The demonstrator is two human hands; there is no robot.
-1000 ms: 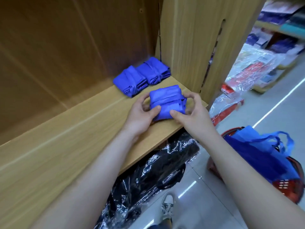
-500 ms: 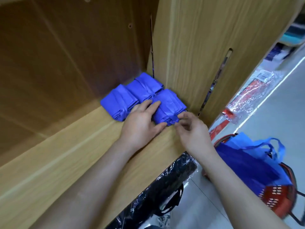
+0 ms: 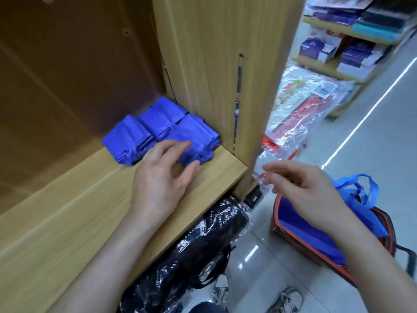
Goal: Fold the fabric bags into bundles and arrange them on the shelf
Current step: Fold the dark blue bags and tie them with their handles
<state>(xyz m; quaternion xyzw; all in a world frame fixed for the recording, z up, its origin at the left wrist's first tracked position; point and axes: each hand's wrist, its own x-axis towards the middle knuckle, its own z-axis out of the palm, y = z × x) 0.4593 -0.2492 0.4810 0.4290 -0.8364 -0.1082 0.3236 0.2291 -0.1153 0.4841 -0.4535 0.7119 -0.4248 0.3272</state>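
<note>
Three folded blue fabric bundles lie in the back right corner of the wooden shelf [image 3: 67, 211]: one at the left [image 3: 126, 141], one behind [image 3: 163, 119], and the nearest one [image 3: 198, 134] against the side panel. My left hand [image 3: 162, 177] hovers over the shelf just in front of the nearest bundle, fingers relaxed and holding nothing. My right hand [image 3: 302, 193] is off the shelf, in the air above a red basket [image 3: 316, 251] that holds unfolded blue bags [image 3: 356, 199]; its fingers are loosely curled and empty.
A wooden side panel [image 3: 225, 64] closes the shelf on the right. Black goods in clear plastic [image 3: 191, 251] sit below the shelf. Plastic-wrapped red packages [image 3: 304, 105] lie on the floor beyond, with stocked shelves [image 3: 352, 41] farther back. My shoes [image 3: 286, 297] show at the bottom.
Both hands have let go of the third bundle, which now rests by the other two. My left hand drew back slightly; my right hand moved off the shelf toward the basket.
</note>
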